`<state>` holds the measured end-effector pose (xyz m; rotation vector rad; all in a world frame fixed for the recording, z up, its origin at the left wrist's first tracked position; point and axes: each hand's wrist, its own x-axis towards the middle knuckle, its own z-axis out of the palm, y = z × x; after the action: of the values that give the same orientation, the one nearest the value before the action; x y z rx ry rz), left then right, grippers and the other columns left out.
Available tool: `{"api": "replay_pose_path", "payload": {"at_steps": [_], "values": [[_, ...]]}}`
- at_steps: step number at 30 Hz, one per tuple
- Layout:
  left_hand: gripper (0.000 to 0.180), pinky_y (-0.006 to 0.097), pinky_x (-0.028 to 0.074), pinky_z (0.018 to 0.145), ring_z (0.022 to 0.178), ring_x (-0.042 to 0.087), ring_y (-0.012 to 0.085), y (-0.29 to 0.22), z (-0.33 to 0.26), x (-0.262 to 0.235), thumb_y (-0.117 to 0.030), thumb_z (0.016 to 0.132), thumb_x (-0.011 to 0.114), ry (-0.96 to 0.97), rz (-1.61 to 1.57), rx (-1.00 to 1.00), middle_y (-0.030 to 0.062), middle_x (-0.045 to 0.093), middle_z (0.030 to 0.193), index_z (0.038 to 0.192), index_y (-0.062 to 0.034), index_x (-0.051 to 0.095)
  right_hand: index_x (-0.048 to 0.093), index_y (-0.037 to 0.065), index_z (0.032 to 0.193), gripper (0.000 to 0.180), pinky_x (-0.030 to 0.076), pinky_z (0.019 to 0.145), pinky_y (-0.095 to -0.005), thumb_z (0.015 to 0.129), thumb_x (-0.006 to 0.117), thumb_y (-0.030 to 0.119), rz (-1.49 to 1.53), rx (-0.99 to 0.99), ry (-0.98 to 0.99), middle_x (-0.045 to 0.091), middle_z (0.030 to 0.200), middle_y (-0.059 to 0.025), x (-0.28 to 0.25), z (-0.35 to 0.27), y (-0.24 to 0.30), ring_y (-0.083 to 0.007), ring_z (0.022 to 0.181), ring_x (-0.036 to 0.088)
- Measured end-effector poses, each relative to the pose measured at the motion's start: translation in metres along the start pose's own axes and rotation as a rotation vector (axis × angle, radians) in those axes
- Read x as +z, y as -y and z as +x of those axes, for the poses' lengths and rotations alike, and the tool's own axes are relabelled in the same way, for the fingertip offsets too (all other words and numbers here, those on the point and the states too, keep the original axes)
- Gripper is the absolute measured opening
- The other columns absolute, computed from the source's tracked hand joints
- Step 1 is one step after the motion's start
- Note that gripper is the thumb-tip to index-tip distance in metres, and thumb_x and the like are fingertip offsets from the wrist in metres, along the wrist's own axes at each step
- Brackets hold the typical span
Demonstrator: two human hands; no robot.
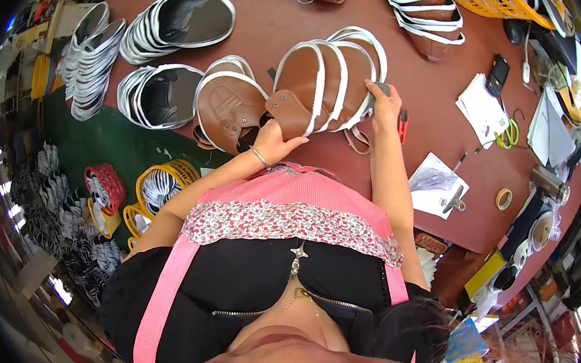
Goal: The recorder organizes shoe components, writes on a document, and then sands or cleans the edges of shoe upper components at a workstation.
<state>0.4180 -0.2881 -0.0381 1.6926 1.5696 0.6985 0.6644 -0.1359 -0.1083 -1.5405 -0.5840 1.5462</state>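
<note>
A stack of brown leather shoe uppers with white edging (328, 80) lies on the reddish-brown table (425, 89). My left hand (277, 142) grips the near end of that stack, at a brown flap with rivets. My right hand (384, 106) rests on the stack's right edge, fingers curled around a small dark object. A single brown upper (230, 113) lies just left of my left hand. A silver bracelet sits on my left wrist.
Black and white upper stacks (180, 20) lie at the left. Papers (483, 109), a clipped sheet (437, 185), scissors (508, 132), a tape roll (504, 198) and a phone (498, 75) sit at the right. Yellow and red baskets (157, 186) stand on the green floor.
</note>
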Motion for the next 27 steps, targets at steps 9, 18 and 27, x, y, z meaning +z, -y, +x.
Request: {"api": "replay_pose_path", "payload": {"at_steps": [9, 18, 27], "values": [[0.025, 0.041, 0.054, 0.067, 0.077, 0.070, 0.0318, -0.077, -0.001, -0.044, -0.023, 0.080, 0.077, -0.245, 0.368, 0.289, 0.0109, 0.073, 0.093, 0.099, -0.0071, 0.074, 0.061, -0.001, 0.102, 0.022, 0.051, 0.071, -0.0269, 0.090, 0.072, 0.014, 0.191, -0.046, -0.071, 0.067, 0.088, -0.0057, -0.014, -0.025, 0.008, -0.0137, 0.079, 0.064], [0.024, 0.031, 0.054, 0.081, 0.089, 0.069, 0.0176, -0.104, -0.090, -0.138, -0.002, 0.083, 0.078, -0.780, 0.177, -0.343, 0.0111, 0.072, 0.101, 0.104, 0.0066, 0.069, 0.063, 0.002, 0.106, 0.021, 0.053, 0.080, -0.0381, 0.092, 0.067, 0.017, -0.711, -0.256, 0.679, 0.071, 0.093, -0.0119, 0.020, -0.124, -0.059, -0.0257, 0.082, 0.068], [0.038, 0.032, 0.051, 0.087, 0.099, 0.065, 0.0192, -0.072, -0.148, -0.173, -0.006, 0.083, 0.079, -1.099, -0.017, -0.401, 0.0107, 0.067, 0.113, 0.114, 0.0059, 0.061, 0.055, -0.004, 0.126, 0.050, 0.051, 0.090, -0.0429, 0.089, 0.071, 0.026, -0.673, -0.656, 0.568, 0.066, 0.113, -0.0208, 0.124, -0.085, -0.120, -0.0358, 0.101, 0.063]]}}
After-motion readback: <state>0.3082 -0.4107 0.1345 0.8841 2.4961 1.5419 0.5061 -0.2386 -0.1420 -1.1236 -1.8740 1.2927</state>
